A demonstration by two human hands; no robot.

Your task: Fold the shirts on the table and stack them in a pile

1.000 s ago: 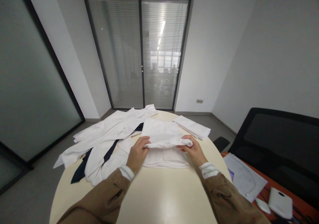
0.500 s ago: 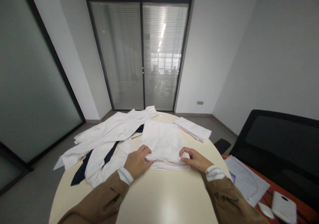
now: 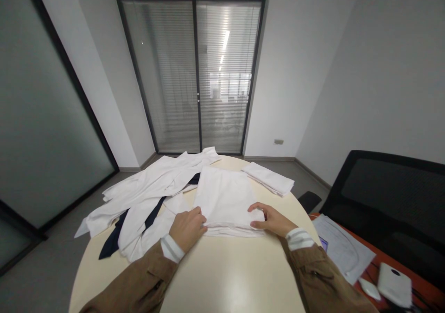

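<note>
White cloth [image 3: 225,193], folded into a layered, lightly creased rectangle, lies flat between the left fingers [image 3: 201,219] and right fingers [image 3: 259,206], extending beyond them.

We wear brown outer sleeves [image 3: 330,280]; past their hems [image 3: 301,252], we show white inner cuffs [image 3: 299,239] with grey stripes; back from those hems, our sleeves carry stitched tabs [image 3: 160,269], each near a dark detail [image 3: 157,286] too small to identify.

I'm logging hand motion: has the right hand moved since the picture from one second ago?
Yes: judged against the table, the right hand has come slightly nearer the camera.
</note>
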